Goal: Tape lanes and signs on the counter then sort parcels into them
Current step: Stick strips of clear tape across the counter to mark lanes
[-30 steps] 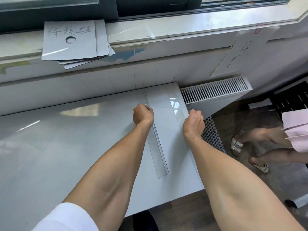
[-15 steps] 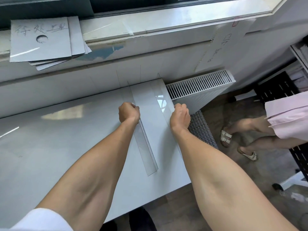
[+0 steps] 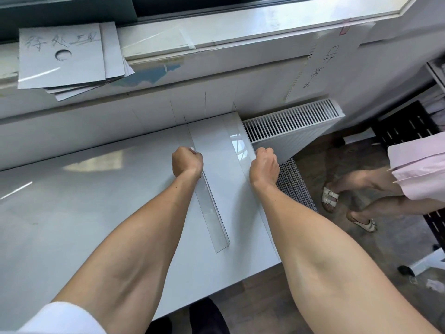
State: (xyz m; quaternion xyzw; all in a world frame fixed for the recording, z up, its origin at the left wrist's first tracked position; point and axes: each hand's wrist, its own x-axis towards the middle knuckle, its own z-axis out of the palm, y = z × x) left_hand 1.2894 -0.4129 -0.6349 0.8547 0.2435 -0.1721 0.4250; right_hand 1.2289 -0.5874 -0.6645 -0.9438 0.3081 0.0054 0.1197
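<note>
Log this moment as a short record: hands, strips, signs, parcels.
Left hand: fist on a clear strip lying on the counter, fingers curled, grip hidden
Right hand: fist on another clear strip along the counter's right edge
Signs: handwritten cardboard sheets stacked on the sill; paper sign on the wall
Parcels: none in view

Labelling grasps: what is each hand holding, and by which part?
Cannot be told. The left hand is fisted on the clear strip, far half; the right hand on the edge strip; fingers hidden.

White counter (image 3: 72, 225), clear tape (image 3: 212, 218), grey signs (image 3: 60, 56), white slatted radiator (image 3: 293, 121).
</note>
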